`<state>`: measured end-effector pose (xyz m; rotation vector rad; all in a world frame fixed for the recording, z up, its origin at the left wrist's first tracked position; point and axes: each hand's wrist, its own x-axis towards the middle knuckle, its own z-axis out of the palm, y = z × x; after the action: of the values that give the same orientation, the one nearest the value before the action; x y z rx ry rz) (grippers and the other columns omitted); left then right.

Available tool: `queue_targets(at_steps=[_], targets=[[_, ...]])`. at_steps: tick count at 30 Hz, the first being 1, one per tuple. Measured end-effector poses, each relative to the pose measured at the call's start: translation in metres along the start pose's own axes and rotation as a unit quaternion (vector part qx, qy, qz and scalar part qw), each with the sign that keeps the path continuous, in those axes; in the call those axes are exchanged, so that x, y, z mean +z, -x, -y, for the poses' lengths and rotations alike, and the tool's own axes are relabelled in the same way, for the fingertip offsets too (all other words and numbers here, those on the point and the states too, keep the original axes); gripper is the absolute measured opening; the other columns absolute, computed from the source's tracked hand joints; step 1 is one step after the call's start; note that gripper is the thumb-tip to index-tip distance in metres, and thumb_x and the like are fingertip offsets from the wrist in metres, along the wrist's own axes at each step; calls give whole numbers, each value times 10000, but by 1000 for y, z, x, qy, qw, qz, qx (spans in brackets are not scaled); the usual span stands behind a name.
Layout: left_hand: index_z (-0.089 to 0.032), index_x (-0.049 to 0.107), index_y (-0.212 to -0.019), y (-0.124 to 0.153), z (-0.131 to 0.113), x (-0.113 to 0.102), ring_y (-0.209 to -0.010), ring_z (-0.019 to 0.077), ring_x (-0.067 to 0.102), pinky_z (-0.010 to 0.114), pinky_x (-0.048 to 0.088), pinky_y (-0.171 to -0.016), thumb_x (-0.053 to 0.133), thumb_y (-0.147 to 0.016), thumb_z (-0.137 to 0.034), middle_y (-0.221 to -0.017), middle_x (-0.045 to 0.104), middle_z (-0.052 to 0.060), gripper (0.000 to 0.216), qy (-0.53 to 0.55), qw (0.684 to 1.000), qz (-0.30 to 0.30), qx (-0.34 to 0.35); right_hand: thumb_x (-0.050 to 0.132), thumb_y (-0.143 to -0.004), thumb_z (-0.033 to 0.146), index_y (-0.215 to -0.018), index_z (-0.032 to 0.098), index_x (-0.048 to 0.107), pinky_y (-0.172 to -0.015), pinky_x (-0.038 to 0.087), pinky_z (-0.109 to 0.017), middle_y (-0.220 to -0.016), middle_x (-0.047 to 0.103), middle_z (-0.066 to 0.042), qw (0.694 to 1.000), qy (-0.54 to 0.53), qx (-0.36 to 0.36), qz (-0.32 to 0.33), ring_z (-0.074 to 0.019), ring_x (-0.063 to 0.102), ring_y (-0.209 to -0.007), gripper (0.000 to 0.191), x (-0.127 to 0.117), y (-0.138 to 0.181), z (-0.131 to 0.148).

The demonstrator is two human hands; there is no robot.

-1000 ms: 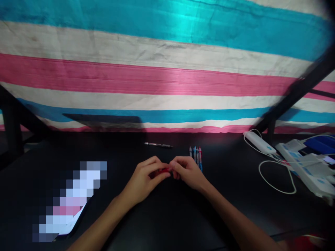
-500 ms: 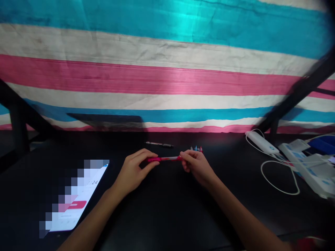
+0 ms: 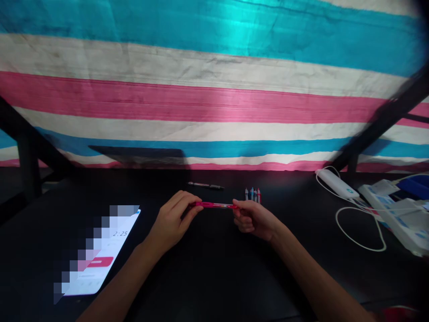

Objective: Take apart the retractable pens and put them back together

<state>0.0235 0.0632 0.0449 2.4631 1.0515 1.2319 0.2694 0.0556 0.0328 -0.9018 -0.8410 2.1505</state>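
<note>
A red pen (image 3: 214, 205) with a clear middle lies level between my two hands, above the black table. My left hand (image 3: 174, 217) pinches its pinkish-red end between thumb and fingers. At the other end, my right hand (image 3: 256, 219) grips the pen with thumb and forefinger, the remaining fingers curled in. Beyond the right hand, several pens (image 3: 252, 194) stand or lie side by side, their lower parts partly hidden by the hand. A black and clear pen (image 3: 205, 185) rests on the table behind the left hand.
At left a lit phone or tablet screen (image 3: 100, 264), partly blurred out, lies on the table (image 3: 208, 277). To the right are a white power bank (image 3: 337, 183), a looped white cable (image 3: 362, 248) and a white power strip (image 3: 395, 219). A striped sheet (image 3: 214, 103) hangs behind.
My right hand has shifted slightly right and down, its curled fingers now more in view, uncovering more of the row of pens. Both hands still hold the red pen.
</note>
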Motion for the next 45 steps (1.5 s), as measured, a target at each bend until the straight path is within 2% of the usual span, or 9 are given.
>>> queue_targets(at_steps=[7, 13, 21, 24, 28, 29, 35, 37, 45], targets=[[-164, 555, -798, 4, -1, 3, -695, 175, 399, 310, 377, -643, 475, -899, -113, -707, 527, 37, 139, -163, 978, 34, 123, 646, -796, 375, -611, 151, 467, -357, 84, -157, -450, 176, 115, 995, -41, 85, 29, -32, 117, -399, 341, -2, 3, -1], [-180, 465, -702, 5, 2, 8, -668, 166, 396, 302, 353, -617, 391, -940, -166, -679, 462, 20, 249, -74, 995, 50, 34, 639, -814, 408, -655, 124, 557, -376, 111, -186, -440, 326, 84, 994, 72, -49, -60, -30, 227, -379, 336, 3, 2, -5], [-191, 433, -648, 0, 3, 3, -642, 147, 444, 275, 351, -592, 351, -958, -233, -629, 460, -7, 323, -5, 997, 69, -45, 603, -831, 439, -709, 137, 613, -407, 214, -208, -463, 443, 51, 937, 287, -173, -102, -61, 330, -407, 326, 12, 6, -3], [-191, 419, -626, 0, 3, 3, -609, 137, 448, 267, 340, -572, 335, -961, -263, -612, 441, -15, 352, 3, 994, 80, -72, 580, -850, 423, -755, 148, 637, -443, 288, -218, -525, 499, 25, 897, 365, -215, -127, -89, 410, -463, 296, 13, 8, -2], [-186, 397, -586, -1, 3, 1, -544, 118, 437, 253, 317, -538, 332, -961, -297, -572, 421, -29, 397, 17, 989, 86, -117, 619, -833, 357, -878, 184, 695, -569, 392, -268, -666, 621, -19, 787, 507, -306, -170, -146, 526, -599, 194, 13, 10, 0], [-185, 403, -582, -2, 2, 0, -535, 115, 437, 250, 316, -533, 336, -960, -303, -564, 423, -31, 402, 25, 988, 88, -124, 625, -828, 353, -890, 191, 701, -592, 406, -278, -702, 641, -27, 777, 518, -314, -174, -155, 543, -625, 190, 13, 10, 0], [-179, 468, -613, -4, -1, -2, -558, 118, 471, 247, 336, -561, 362, -955, -313, -579, 461, -34, 382, 56, 983, 103, -138, 531, -864, 477, -923, 162, 661, -474, 409, -232, -597, 601, -4, 887, 374, -219, -158, -117, 522, -495, 346, 7, 1, -4], [-177, 477, -625, -4, -1, -1, -576, 119, 484, 248, 348, -582, 371, -956, -316, -597, 476, -32, 374, 57, 983, 106, -136, 476, -887, 494, -826, 150, 649, -437, 381, -217, -538, 573, 4, 899, 353, -199, -165, -102, 496, -446, 389, 4, -3, -7], [-189, 637, -889, -2, 4, 5, -772, 164, 592, 264, 443, -686, 448, -929, -332, -830, 639, 26, 241, 95, 979, 76, -161, 736, -698, 322, -814, 174, 603, -516, 436, -223, -692, 585, 16, 915, 276, -250, -158, -105, 549, -582, 230, 9, -1, -3]])
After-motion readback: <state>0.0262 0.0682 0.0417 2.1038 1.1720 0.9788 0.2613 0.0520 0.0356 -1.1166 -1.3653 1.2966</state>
